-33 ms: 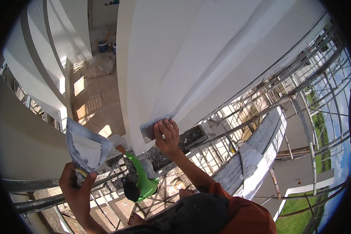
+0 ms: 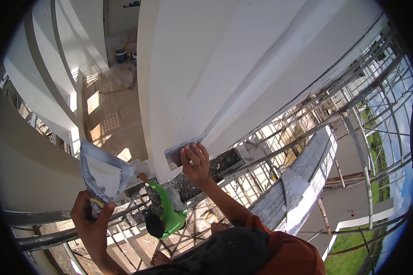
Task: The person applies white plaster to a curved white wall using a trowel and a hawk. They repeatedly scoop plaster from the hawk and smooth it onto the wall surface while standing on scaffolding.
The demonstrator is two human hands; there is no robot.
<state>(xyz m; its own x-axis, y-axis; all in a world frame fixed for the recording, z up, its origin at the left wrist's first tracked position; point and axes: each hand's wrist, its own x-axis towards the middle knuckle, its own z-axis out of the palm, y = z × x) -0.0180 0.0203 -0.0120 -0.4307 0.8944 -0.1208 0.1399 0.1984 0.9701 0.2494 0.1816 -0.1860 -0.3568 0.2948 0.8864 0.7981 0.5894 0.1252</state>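
In my left hand (image 2: 90,219), the fingers and thumb grip the lower corner of a grey putty-smeared plastering hawk (image 2: 89,172). White putty (image 2: 104,175) lies heaped on its face. A yellowish ring-shaped part shows between thumb and fingers at the grip. My right hand (image 2: 196,162) is closed on a flat, wide putty knife (image 2: 172,156), whose blade lies against the white wall (image 2: 202,78). Fresh smooth streaks run up the wall from the blade. The knife's handle is hidden by my fingers.
Below, a person in a green top (image 2: 172,217) reaches toward the wall's foot. Scaffold tubes (image 2: 358,137) stand at right, beside a worn grey plank (image 2: 298,183). Buckets (image 2: 120,55) sit on the floor at the far left. A dark speckled board (image 2: 211,167) lies below my right hand.
The hawk in my left hand has shifted slightly to the right. My right hand and the putty knife have moved very slightly left and down on the wall.
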